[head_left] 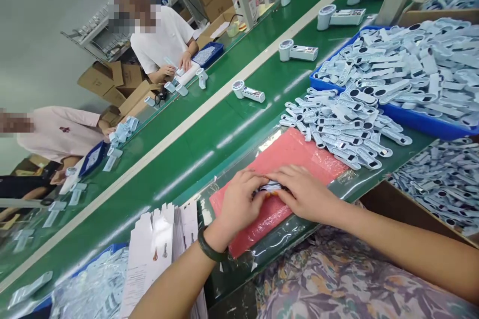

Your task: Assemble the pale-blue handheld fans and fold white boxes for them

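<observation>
Both my hands meet over a red mat (pixel 295 152) on the bench. My left hand (pixel 242 198) closes its fingers on the left end of a small pale plastic piece (pixel 271 187) with dark and shiny stripes. On that piece's right end, my right hand (pixel 305 193) grips with thumb and fingers. Most of the piece is hidden under the fingers, so its full shape does not show. Beyond the right hand lies a loose pile of light-blue handle-shaped plastic parts (pixel 337 127) with dark oval windows, partly over the mat's far right corner.
A blue tray (pixel 419 118) heaped with similar parts stands at right, a carton (pixel 422 207) of more below. Printed sheets (pixel 149 254) are stacked at left. Light-blue handheld devices (pixel 249 91) sit along the green conveyor (pixel 198 159). Co-workers (pixel 160 35) work across it.
</observation>
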`<control>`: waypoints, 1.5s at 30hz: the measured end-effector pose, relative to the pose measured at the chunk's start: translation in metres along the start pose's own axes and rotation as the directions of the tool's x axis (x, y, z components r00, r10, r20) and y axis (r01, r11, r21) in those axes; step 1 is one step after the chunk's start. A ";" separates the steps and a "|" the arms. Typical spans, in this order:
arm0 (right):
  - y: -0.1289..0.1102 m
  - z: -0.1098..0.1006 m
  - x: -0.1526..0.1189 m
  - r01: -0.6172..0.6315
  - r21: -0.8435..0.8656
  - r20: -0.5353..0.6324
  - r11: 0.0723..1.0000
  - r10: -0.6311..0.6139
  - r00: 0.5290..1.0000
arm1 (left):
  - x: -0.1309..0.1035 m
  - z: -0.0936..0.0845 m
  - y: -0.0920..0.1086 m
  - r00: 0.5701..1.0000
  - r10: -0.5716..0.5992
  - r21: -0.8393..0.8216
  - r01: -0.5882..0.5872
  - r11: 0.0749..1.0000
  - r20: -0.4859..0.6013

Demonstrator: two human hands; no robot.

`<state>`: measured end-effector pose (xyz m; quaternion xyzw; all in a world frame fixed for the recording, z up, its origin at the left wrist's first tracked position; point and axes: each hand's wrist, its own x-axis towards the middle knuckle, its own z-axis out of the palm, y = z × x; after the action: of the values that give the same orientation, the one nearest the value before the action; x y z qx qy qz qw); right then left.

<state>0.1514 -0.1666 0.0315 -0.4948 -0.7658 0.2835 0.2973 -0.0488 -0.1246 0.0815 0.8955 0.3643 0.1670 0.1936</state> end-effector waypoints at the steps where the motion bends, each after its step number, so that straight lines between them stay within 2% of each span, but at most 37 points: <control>1: 0.002 0.000 0.000 -0.002 0.028 0.000 1.000 0.002 1.000 | 0.001 -0.001 0.001 1.000 0.000 -0.004 0.000 1.000 0.009; 5: 0.009 -0.001 0.000 -0.019 0.145 0.023 0.989 0.016 1.000 | -0.001 -0.003 0.006 0.999 0.011 -0.039 -0.009 0.999 0.045; 10: 0.008 -0.002 0.001 -0.025 0.162 0.021 0.987 0.021 1.000 | -0.003 -0.003 0.013 0.989 -0.143 -0.043 0.144 0.989 0.026; 12: 0.011 0.003 -0.001 -0.022 0.132 -0.009 0.991 0.023 1.000 | -0.001 -0.004 0.015 0.985 -0.165 -0.010 0.166 0.986 0.048; 14: 0.019 0.012 -0.004 -0.003 0.108 -0.045 0.994 0.008 0.999 | 0.001 -0.004 0.014 0.987 -0.115 0.056 0.109 0.992 0.116; 16: 0.031 0.023 -0.007 0.029 0.092 -0.101 0.995 -0.020 0.995 | 0.002 -0.004 0.010 0.980 -0.038 0.168 0.005 0.986 0.194; 18: 0.039 0.030 -0.008 0.059 0.085 -0.178 0.995 -0.043 0.983 | 0.003 -0.005 0.006 0.971 -0.001 0.313 -0.076 0.947 0.238; 21: 0.038 0.027 -0.011 0.075 0.117 -0.319 0.990 -0.034 0.947 | 0.014 -0.012 -0.002 0.964 0.013 0.461 -0.139 0.876 0.266; 24: 0.025 0.018 -0.010 0.071 0.156 -0.400 0.985 -0.003 0.917 | 0.051 -0.030 -0.023 0.965 0.034 0.583 -0.185 0.791 0.260; 28: 0.018 0.015 -0.002 0.029 0.150 -0.432 0.988 0.039 0.901 | 0.133 -0.050 -0.074 0.990 0.022 0.715 -0.116 0.690 0.139; 32: 0.019 0.017 -0.001 0.066 0.167 -0.429 0.984 0.012 0.903 | 0.204 -0.048 -0.118 0.998 -0.065 0.756 0.024 0.655 0.026; 35: 0.020 0.017 0.000 0.050 0.178 -0.403 0.983 0.027 0.915 | 0.226 -0.037 -0.130 0.988 -0.154 0.747 0.087 0.659 0.021; 37: 0.021 0.016 0.000 0.042 0.165 -0.376 0.985 0.024 0.926 | 0.217 -0.032 -0.124 0.979 -0.203 0.733 0.115 0.671 0.033; 39: 0.024 0.017 -0.002 0.068 0.148 -0.387 0.987 -0.005 0.922 | 0.185 -0.034 -0.108 0.970 -0.241 0.723 0.137 0.677 0.042; 42: 0.033 0.024 -0.010 0.085 0.161 -0.385 0.983 -0.017 0.923 | 0.101 -0.046 -0.070 0.941 -0.335 0.733 0.200 0.650 0.040; 45: 0.047 0.034 -0.018 0.061 0.224 -0.309 0.973 0.011 0.951 | -0.008 -0.058 -0.031 0.863 -0.502 0.732 0.379 0.567 -0.057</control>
<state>0.1606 -0.1719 -0.0288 -0.4853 -0.6781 0.2858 0.4723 -0.0982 -0.0964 0.1163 0.7876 0.5952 -0.1146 -0.1105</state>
